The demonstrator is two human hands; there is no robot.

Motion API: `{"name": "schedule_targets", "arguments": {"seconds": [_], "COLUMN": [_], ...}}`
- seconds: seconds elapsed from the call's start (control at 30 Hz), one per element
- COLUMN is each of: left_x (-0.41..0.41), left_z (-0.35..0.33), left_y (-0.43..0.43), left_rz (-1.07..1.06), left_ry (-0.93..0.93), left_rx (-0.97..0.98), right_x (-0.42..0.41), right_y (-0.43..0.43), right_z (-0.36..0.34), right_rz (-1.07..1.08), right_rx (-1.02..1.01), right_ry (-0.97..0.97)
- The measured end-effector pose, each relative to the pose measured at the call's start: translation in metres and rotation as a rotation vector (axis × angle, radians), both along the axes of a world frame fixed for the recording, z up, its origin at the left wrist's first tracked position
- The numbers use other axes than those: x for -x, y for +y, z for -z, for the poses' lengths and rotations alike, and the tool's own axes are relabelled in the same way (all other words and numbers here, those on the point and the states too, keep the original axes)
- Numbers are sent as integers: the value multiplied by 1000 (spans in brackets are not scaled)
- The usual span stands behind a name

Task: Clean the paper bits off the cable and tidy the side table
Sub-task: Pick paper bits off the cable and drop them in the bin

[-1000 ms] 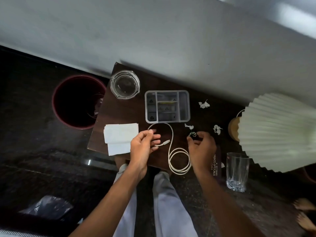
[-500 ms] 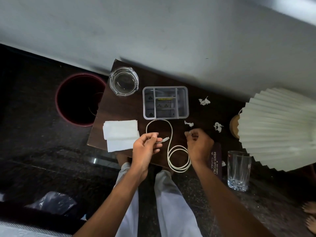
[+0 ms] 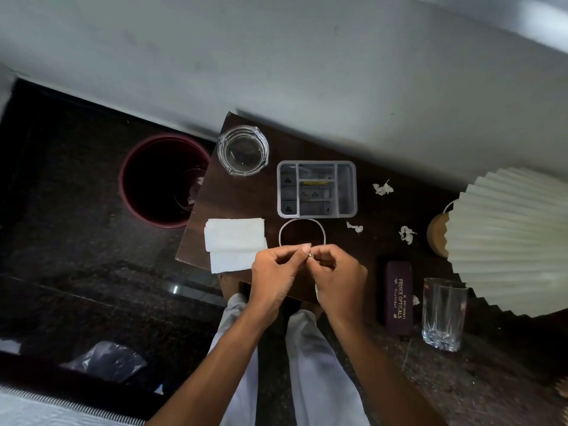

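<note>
Top-down view of a dark wooden side table (image 3: pixel 246 195) against a pale wall. A cream pleated lamp shade (image 3: pixel 507 241) covers its right end. A dark red bin (image 3: pixel 122 182) stands on the floor just left of the table. On the tabletop sit a grey divided organiser tray (image 3: pixel 347 189), a stack of folded white tissues (image 3: pixel 235 238), a clear glass ashtray (image 3: pixel 242 149), a clear tumbler (image 3: pixel 442 315) and a maroon spectacle case (image 3: pixel 398 298). At the near edge, the person's left hand (image 3: pixel 276 272) and right hand (image 3: pixel 338 278) meet, fingers curled, both pinching one end of the white cable (image 3: pixel 302 220), whose loop lies on the table between the hands and the tray. Torn paper bits (image 3: pixel 382 188) lie scattered to the right, apart from the cable
</note>
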State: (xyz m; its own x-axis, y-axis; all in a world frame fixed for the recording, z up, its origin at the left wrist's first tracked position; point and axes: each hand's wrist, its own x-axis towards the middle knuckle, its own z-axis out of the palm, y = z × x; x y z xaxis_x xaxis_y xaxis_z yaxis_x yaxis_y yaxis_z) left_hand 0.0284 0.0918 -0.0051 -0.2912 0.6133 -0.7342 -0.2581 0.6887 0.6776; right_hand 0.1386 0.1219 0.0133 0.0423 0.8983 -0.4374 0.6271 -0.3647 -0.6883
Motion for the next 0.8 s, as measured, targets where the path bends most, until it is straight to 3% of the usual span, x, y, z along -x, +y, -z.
{"name": "schedule_targets", "arguments": {"seconds": [0.2, 0.63, 0.8], "left_x": [26, 94, 127], "left_z": [-4, 2, 7], "left_y": [-5, -4, -4], "left_rz": [-5, -94, -296], "left_ry": [34, 144, 53], "left_rx": [-15, -70, -31], "right_x": [32, 97, 118], "right_y": [-3, -9, -6], "right_z": [-3, -9, -7], "right_rz": [151, 194, 165], "right_rx": [67, 262, 267], "right_ry": [124, 477, 497]}}
